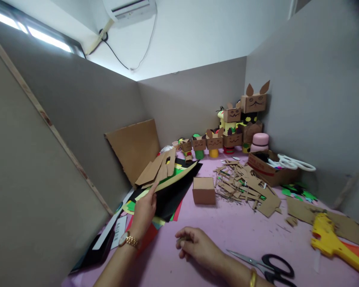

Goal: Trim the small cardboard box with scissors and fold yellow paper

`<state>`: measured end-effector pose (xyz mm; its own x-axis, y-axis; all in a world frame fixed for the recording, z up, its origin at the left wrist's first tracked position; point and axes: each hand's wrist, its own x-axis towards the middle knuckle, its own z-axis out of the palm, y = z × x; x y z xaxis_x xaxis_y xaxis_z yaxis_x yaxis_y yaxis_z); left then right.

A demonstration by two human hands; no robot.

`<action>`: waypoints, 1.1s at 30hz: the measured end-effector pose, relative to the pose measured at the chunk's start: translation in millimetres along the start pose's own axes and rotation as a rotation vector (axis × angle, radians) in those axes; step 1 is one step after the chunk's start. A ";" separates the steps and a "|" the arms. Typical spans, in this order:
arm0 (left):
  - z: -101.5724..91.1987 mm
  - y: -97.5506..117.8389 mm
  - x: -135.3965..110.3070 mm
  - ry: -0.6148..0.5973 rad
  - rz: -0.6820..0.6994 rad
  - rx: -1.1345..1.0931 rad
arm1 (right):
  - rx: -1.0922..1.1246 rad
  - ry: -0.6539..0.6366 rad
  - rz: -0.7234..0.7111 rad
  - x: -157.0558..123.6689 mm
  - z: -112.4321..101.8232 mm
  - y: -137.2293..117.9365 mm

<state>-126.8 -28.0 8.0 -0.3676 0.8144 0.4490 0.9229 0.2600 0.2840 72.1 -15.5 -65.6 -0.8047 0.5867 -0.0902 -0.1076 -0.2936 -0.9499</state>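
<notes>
My left hand [144, 212] pinches the edge of the stacked coloured paper sheets [170, 187] at the left and lifts the top sheets, which carry cardboard pieces [158, 167]. A gold watch is on that wrist. My right hand [197, 246] rests on the pink table [233, 231] with fingers curled around a small item I cannot make out. A small closed cardboard box [204, 190] stands just beyond both hands.
Black-handled scissors [266, 268] lie by my right wrist. A yellow glue gun [335, 243] lies at the right. Cardboard scraps [245, 185], a box with white scissors [290, 162], and several cardboard box figures [236, 127] fill the back. Grey partition walls surround the table.
</notes>
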 end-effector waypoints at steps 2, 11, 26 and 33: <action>1.4 -2.2 0.0 0.035 0.017 -0.023 | 0.005 0.002 -0.001 0.5 -0.5 1.4; 7.1 -1.9 -11.0 0.086 0.297 -0.120 | -0.029 -0.006 -0.007 -1.2 -1.8 2.4; 15.1 12.6 -35.2 -0.049 0.381 0.166 | -0.071 -0.018 -0.023 -1.4 -2.1 1.5; 8.4 29.4 -34.0 -0.054 0.319 0.269 | -0.066 -0.007 -0.027 -0.5 -2.2 4.0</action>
<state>-86.2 -43.7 -6.1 -0.0586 0.9000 0.4319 0.9891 0.1109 -0.0969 73.3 -15.3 -70.0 -0.8061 0.5885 -0.0625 -0.0908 -0.2273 -0.9696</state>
